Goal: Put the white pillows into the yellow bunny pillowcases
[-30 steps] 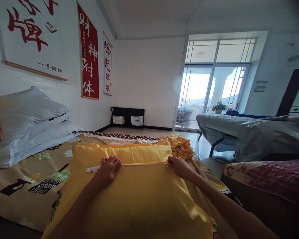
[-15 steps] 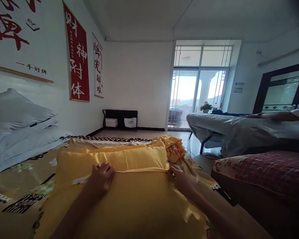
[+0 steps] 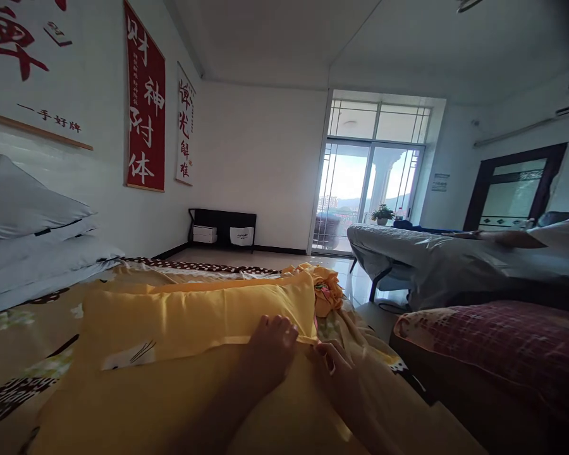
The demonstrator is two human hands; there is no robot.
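Observation:
A yellow pillow in a yellow case (image 3: 180, 328) lies flat on the bed in front of me. My left hand (image 3: 270, 347) rests on the pillow, its fingers on the edge of the case's flap near the right end. My right hand (image 3: 334, 370) pinches the right corner of that flap, close beside the left hand. A crumpled yellow cloth (image 3: 325, 287) with a flower print lies just beyond the pillow's far right corner.
Grey-white pillows (image 3: 23, 234) are stacked at the left against the wall. The patterned yellow bedsheet (image 3: 23, 354) covers the bed. A red checked cushion (image 3: 493, 341) sits at the right. A second, grey-covered bed (image 3: 436, 259) stands beyond, near the glass balcony doors (image 3: 365, 196).
My left hand has slid to the right along the flap edge, from the pillow's middle to close beside my right hand. The view has dropped lower and turned a little right.

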